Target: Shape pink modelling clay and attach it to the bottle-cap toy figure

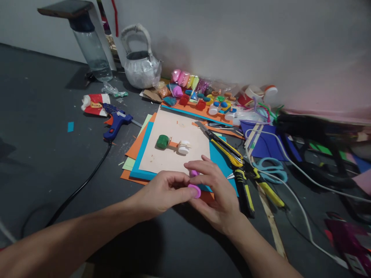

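Above the near edge of the paper stack, both my hands close round a small pink disc-like piece. My left hand presses its thumb on the front of the disc. My right hand curls its fingers over from the other side, and more pink shows between those fingers. Just beyond them, on a pale cream sheet, lie a green cap-like cylinder and a white cap-like piece, with a short orange strip between them. Thin sticks lie across the white piece.
A yellow utility knife, pliers and light-blue scissors lie right. Left are a blue glue gun and its black cord. Behind stand a kettle, water bottle and small colourful pieces on an orange strip.
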A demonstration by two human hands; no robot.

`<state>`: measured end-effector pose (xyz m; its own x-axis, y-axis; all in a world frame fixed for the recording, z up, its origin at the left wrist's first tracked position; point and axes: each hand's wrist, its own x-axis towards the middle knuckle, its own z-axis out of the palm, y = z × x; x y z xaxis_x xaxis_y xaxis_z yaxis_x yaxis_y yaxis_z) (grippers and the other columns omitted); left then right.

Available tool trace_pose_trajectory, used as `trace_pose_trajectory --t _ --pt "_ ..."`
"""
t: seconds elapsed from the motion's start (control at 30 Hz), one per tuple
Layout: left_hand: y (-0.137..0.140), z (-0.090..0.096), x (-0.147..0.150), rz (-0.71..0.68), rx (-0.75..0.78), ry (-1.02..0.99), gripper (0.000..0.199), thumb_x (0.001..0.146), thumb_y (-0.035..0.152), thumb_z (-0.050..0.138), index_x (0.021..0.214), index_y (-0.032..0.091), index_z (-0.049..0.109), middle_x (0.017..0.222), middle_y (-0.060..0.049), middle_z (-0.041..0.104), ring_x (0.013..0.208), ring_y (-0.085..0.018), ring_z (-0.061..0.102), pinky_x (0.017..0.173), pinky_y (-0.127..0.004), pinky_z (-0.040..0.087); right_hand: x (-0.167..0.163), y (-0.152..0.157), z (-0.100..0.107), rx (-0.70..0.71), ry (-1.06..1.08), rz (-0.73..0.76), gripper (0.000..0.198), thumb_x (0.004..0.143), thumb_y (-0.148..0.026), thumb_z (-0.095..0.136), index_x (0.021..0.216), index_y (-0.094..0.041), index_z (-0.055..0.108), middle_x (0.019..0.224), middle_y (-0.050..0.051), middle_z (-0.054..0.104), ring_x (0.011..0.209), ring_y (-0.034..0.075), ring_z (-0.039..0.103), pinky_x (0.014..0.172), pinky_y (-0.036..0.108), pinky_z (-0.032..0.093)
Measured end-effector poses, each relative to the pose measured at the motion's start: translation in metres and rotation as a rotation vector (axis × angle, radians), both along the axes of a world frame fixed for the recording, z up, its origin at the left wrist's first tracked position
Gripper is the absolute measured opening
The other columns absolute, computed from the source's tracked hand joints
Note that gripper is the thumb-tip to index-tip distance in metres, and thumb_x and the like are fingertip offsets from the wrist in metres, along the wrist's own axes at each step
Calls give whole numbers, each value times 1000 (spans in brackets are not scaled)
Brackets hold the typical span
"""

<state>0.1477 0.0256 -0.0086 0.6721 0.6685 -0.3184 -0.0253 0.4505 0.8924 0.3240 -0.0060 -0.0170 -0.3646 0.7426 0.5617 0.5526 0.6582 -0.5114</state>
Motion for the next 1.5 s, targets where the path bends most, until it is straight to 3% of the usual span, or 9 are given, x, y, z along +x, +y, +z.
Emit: trace_pose_trajectory --t 0.33,0.6,1.13,1.5 --pt "0 3 -1 11 -7 -7 20 76 36 74 77 15 72 75 -2 67 75 -17 58 71 -29 42 0 0 1 -25 5 10 22 88 -29 67 106 -25 56 116 9 70 110 23 66 109 53 43" --pt "2 2 -3 49 -34 -27 22 79 35 73 74 14 68 68 3 57 68 -11 48 68 -25 35 0 -1 0 -18 20 -14 29 85 -27 73 110 -23 57 116 10 69 112 22 65 110 51 43" --pt "2 -4 -4 75 -246 -232 18 78 30 78 85 14 75 78 -1 68 79 -12 60 81 -24 46 1 -1 5 30 1 -50 28 90 -21 66 117 -24 64 117 10 70 110 24 67 105 51 49" --pt "2 -6 -2 108 -233 -265 26 83 40 73 84 14 72 81 -2 67 79 -14 61 80 -27 48 2 -2 3 44 -2 -120 28 92 -26 64 120 -25 66 116 10 71 110 24 67 109 53 45"
